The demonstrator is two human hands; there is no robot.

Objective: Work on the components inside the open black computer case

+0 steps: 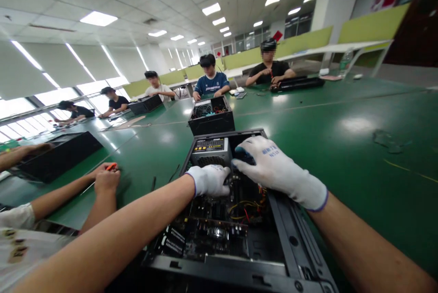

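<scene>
An open black computer case (290,238) lies on the green table in front of me. Inside it, at the far left, sits a grey power supply (212,149) with a black and yellow label. My left hand (210,180), in a white glove, reaches in just below the power supply, over the dark motherboard (215,206). Its fingers are curled together, and what they grip is hidden. My right hand (270,163), also gloved, arches over the case's right side, thumb and fingers apart with nothing seen between them. Yellow and red wires (248,206) run below it.
Another open computer case (212,122) stands just beyond mine. At left, a co-worker's hands (107,176) hold an orange-handled tool (111,166), near a black case (65,156). Several people sit along the far side. A thin yellow strand (409,170) lies at right.
</scene>
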